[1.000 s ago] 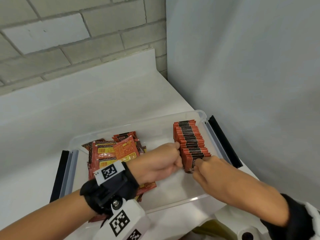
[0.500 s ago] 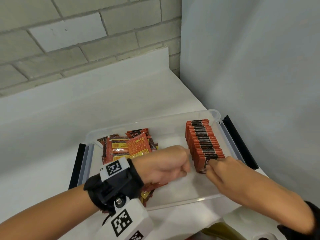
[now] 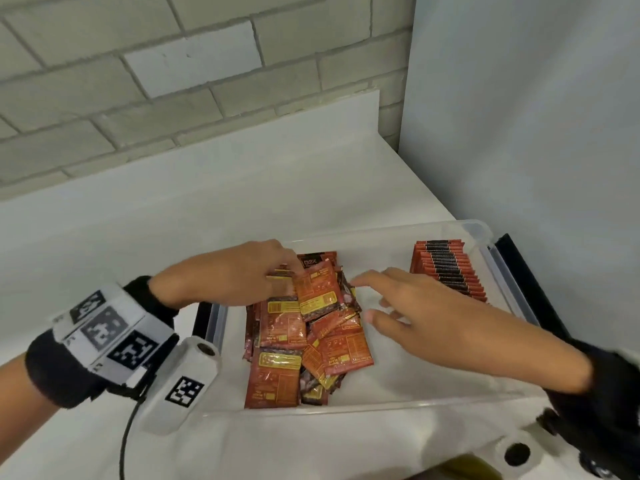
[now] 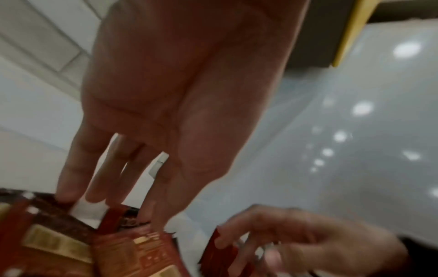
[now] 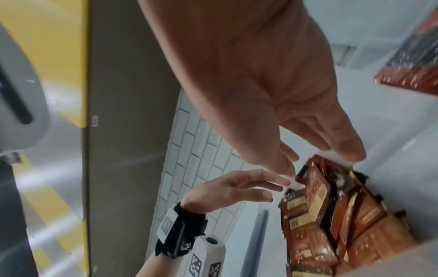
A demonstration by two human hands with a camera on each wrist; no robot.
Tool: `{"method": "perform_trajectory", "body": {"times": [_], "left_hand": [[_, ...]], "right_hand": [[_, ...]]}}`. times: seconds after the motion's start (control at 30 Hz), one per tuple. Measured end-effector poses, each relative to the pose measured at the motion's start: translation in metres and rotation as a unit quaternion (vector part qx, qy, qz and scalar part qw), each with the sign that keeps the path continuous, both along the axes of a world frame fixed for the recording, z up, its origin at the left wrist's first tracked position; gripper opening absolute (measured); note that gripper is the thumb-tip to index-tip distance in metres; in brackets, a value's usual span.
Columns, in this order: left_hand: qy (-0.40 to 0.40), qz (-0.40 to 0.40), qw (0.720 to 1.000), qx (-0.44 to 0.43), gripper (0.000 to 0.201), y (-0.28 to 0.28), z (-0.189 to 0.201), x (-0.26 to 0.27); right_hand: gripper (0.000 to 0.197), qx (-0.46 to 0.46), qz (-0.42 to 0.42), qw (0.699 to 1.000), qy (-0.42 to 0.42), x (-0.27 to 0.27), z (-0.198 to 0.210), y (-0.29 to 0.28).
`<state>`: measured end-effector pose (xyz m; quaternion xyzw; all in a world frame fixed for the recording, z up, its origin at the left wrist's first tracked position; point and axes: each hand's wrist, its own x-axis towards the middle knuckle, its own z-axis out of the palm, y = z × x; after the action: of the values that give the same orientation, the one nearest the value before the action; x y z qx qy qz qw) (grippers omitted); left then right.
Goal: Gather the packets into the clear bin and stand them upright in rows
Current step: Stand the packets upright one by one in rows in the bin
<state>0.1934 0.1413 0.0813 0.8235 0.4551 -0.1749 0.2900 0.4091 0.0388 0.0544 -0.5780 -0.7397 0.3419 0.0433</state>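
Note:
A clear bin (image 3: 381,233) sits on a white counter. A loose pile of red and orange packets (image 3: 294,327) lies flat in its left half. A row of upright packets (image 3: 446,268) stands along its right wall. My left hand (image 3: 285,268) reaches over the far end of the pile, its straight fingers (image 4: 71,187) touching the top packets (image 4: 132,249). My right hand (image 3: 367,296) hovers at the pile's right side with spread fingers and holds nothing. In the right wrist view both hands (image 5: 320,155) (image 5: 272,187) show extended fingers above the pile (image 5: 331,215).
Black latches flank the bin at its left end (image 3: 201,320) and right end (image 3: 530,289). A brick wall (image 3: 173,98) rises behind the counter and a pale panel (image 3: 519,133) stands close on the right. Bare bin floor (image 3: 415,368) lies between pile and row.
Both hands have left the near end of the upright row and moved left to the loose pile. Their fingers went from curled to extended.

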Motion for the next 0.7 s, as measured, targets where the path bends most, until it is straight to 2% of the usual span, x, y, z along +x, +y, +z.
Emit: {"method": "perform_trajectory", "body": {"times": [0.1, 0.23, 0.37, 0.47, 0.53, 0.6, 0.7], "left_hand": [[0.046, -0.048, 0.997, -0.030, 0.039, -0.003, -0.008, -0.005], [0.112, -0.110, 0.988, -0.006, 0.030, -0.004, -0.019, -0.008], [0.110, -0.083, 0.990, 0.018, 0.026, -0.007, -0.030, -0.009], [0.116, -0.078, 0.989, 0.041, 0.045, -0.008, -0.037, -0.007], [0.104, -0.064, 0.991, 0.058, 0.056, -0.008, -0.039, -0.006], [0.105, -0.056, 0.990, 0.070, 0.077, -0.007, -0.041, -0.007], [0.117, -0.063, 0.987, 0.092, 0.099, -0.005, -0.043, -0.009]], "right_hand": [[0.052, -0.049, 0.039, 0.998, 0.004, -0.015, -0.006, 0.022], [0.038, -0.086, 0.078, 0.993, -0.033, -0.030, -0.015, 0.040], [0.036, -0.068, 0.056, 0.996, -0.018, -0.040, -0.018, 0.047], [0.046, -0.076, 0.014, 0.997, -0.021, -0.049, -0.027, 0.053], [0.073, -0.094, -0.020, 0.995, -0.001, -0.053, -0.034, 0.056], [0.087, -0.112, -0.046, 0.992, 0.026, -0.055, -0.040, 0.059], [0.082, -0.131, -0.055, 0.989, 0.040, -0.055, -0.047, 0.063]]}}
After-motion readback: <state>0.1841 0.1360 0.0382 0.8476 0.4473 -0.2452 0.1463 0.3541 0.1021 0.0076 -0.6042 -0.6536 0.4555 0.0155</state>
